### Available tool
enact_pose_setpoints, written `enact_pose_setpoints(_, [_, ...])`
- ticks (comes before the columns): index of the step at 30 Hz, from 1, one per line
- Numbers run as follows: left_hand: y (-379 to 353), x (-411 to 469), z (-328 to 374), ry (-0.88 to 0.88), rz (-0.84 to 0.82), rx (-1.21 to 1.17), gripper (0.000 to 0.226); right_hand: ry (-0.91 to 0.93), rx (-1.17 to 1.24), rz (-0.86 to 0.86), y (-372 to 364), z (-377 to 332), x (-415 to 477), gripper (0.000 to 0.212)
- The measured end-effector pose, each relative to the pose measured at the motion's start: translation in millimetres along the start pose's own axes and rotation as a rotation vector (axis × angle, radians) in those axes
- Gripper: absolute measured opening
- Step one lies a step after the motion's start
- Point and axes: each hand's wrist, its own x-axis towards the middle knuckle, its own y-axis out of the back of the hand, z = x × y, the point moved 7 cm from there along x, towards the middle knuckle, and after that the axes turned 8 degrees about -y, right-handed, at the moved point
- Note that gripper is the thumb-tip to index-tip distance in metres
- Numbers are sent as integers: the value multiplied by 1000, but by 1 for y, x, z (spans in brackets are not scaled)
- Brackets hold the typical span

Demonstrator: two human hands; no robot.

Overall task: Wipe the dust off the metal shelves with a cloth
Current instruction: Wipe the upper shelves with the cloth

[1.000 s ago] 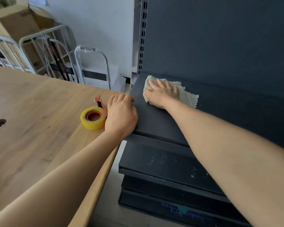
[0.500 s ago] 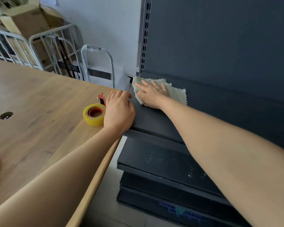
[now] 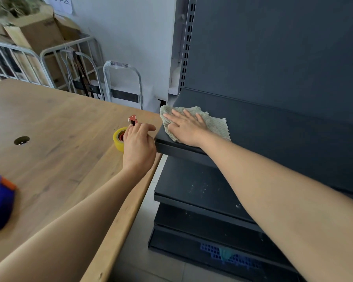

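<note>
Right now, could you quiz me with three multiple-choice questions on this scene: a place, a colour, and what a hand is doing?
1. Where does the cloth lie?
A) on the wooden table
B) on the top shelf, at its left front corner
C) on the floor

2. What colour is the roll of tape?
A) yellow
B) green
C) white

3. How is the right hand?
A) clenched in an empty fist
B) hanging at the person's side
C) flat on the cloth, fingers straight

Answers:
1 B, it lies on the dark shelf's corner.
2 A, its rim is plainly yellow.
3 C, the palm presses the cloth down.
</note>
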Motion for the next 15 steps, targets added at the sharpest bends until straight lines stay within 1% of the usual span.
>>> enact_pose_setpoints(7, [20, -14, 2, -46, -19, -29, 28, 38, -1, 9, -9, -23, -23, 49])
enact_pose_setpoints(8, [23, -13, 5, -65, -17, -33, 28, 56, 43, 14, -7, -24, -27, 49])
enact_pose_setpoints(9, [25, -11, 10, -91, -16, -34, 27, 64, 150, 33, -2, -24, -30, 47])
enact_pose_setpoints(10, [27, -10, 15, -120, -21, -33, 27, 55, 289, 77, 7, -21, -35, 45])
enact_pose_setpoints(11, [28, -8, 21, -151, -28, -28, 26, 27, 408, 163, 18, -14, -39, 40])
enact_pose_setpoints(12, [27, -6, 27, -185, -40, -20, 26, -7, 447, 281, 31, -7, -45, 35])
enact_pose_setpoints(13, [24, -4, 35, -226, -60, -5, 27, -49, 423, 390, 42, 2, -51, 33])
enact_pose_setpoints(14, [18, -1, 44, -271, -95, 21, 28, -90, 373, 464, 50, 10, -58, 33])
enact_pose_setpoints(15, [10, 2, 53, -314, -144, 59, 29, -129, 308, 504, 56, 19, -63, 32])
